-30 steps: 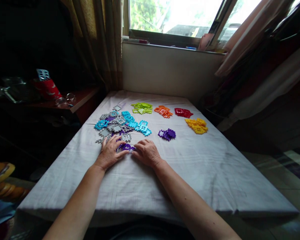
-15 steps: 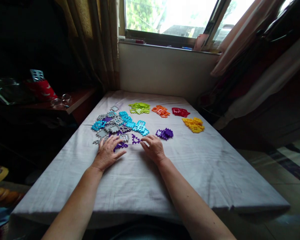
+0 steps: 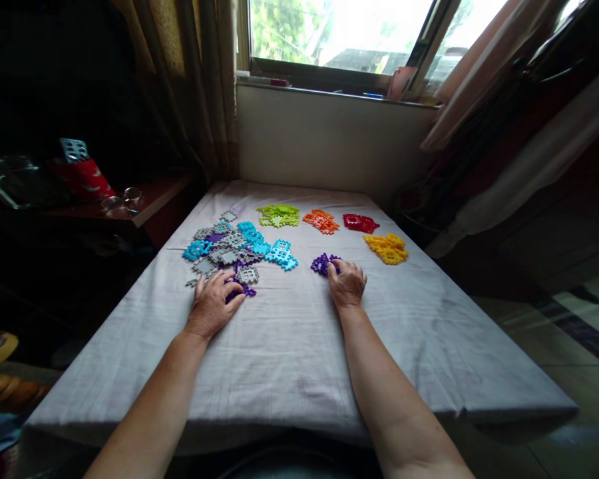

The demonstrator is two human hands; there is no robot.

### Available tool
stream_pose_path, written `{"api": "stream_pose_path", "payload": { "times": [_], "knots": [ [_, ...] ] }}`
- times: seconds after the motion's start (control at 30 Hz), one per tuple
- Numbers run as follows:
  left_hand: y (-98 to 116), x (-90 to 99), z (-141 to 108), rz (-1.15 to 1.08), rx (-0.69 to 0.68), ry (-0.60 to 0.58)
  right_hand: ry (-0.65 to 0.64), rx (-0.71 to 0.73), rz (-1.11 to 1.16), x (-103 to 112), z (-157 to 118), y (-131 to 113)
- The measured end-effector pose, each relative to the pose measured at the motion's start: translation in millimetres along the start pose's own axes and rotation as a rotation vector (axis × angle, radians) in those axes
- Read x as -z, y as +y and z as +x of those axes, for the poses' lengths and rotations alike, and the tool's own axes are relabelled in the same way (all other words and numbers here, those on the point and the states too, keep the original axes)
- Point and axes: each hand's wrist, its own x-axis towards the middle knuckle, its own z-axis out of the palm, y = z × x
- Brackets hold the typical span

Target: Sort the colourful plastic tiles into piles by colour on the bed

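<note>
My left hand (image 3: 213,303) rests at the near edge of a mixed heap of grey, blue and purple plastic interlocking pieces (image 3: 224,255). Its thumb and fingers close around a purple interlocking piece (image 3: 250,291), partly hidden by the fingers. A grey window-shaped piece (image 3: 248,275) lies just beyond those fingertips. To the right, my right hand (image 3: 348,283) is at a small purple pile (image 3: 321,264), fingers curled and pinching a purple piece against it. The hand covers part of that pile, so the piece's outline is not clear.
Separate piles of lime green (image 3: 279,215), orange (image 3: 321,221), red (image 3: 360,223) and yellow pieces (image 3: 387,249) lie along the far side of the cloth-covered table (image 3: 279,372). Eyeglasses (image 3: 123,201) and a red container (image 3: 82,179) stand on a side desk at left.
My right hand has carried the purple triangular piece rightward from beside the heap to the small purple pile. My left thumb has drawn in toward the fingers around a purple piece.
</note>
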Motion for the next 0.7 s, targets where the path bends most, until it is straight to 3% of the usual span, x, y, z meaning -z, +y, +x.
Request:
{"api": "stream_pose_path", "payload": {
  "times": [0.1,0.23,0.43,0.7],
  "knots": [
    [3,-1.2,2,-0.027,-0.055,0.001,-0.017,0.064,0.032,6,-5,-10],
    [13,-5.9,3,-0.090,-0.147,0.025,-0.077,0.276,0.126,12,-21,-38],
    [24,-9.0,4,-0.143,-0.169,0.019,-0.328,0.655,0.270,15,-45,-77],
    [24,-10.8,4,-0.137,-0.191,0.018,-0.401,0.713,0.216,12,-53,-87]
  ]
}}
